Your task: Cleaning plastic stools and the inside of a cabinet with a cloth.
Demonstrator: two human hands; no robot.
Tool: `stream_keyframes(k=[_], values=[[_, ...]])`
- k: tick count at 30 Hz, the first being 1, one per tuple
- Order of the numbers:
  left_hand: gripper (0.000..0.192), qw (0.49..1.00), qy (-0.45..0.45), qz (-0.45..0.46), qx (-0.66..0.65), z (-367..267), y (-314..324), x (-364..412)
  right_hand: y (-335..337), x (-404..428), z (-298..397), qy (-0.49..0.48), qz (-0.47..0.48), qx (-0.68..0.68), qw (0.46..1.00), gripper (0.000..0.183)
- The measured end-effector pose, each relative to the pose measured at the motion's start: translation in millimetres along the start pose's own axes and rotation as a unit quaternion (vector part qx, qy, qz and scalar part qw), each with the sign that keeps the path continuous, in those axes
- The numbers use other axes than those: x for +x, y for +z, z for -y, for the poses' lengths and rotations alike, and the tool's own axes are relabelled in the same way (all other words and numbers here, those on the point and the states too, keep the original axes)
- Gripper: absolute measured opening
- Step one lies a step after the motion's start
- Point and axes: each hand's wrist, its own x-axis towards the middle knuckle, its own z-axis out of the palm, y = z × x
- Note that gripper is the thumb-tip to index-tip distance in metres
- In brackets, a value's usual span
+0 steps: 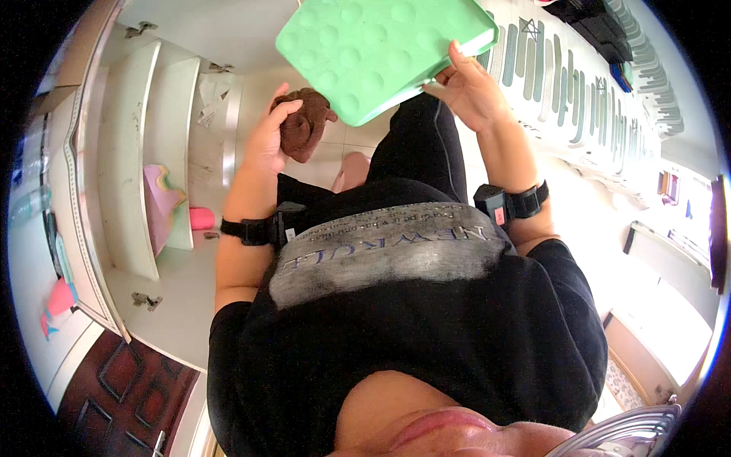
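Observation:
My left hand (271, 134) grips a crumpled brown cloth (305, 127), with the thumb laid over it. On the other side, my right hand (474, 94) holds a light green plastic box (371, 54) by its edge, thumb on one face. That box has round dimples across the side turned to me, and the top of the picture cuts off part of it. The cloth is close to the box's lower left corner; whether they touch I cannot tell. Both hands are raised in front of my body.
To the left stands an open white cabinet with shelves (149, 114), holding a pink-and-yellow item (163, 200) and a pink roll-like object (201, 218). On the right is a bed with a patterned sheet (562, 85); black items (594, 28) lie on it. A dark red door (123, 394) is behind me.

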Motion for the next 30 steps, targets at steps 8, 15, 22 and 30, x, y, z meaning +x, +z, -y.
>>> stream_keyframes(k=[8, 15, 22, 30], values=[[0.039, 0.998, -0.016, 0.050, 0.026, -9.4, 4.5, -32.6, 35.7, -44.4, -11.1, 0.078, -0.058, -0.142, 0.985, 0.047], [0.027, 0.995, -0.074, 0.052, 0.044, -6.8, -7.8, -27.7, 42.9, -47.2, -9.3, -0.013, 0.088, -0.143, 0.986, 0.045], [0.037, 0.986, 0.119, -0.056, 0.105, -26.1, -23.4, -29.2, 53.2, -25.1, -8.6, -0.034, 0.096, -0.001, 0.995, 0.032], [0.037, 0.805, 0.354, 0.117, 0.461, -43.1, 104.7, -87.4, 80.4, -9.9, -34.1, 0.029, 0.034, 0.076, 0.996, 0.041]])
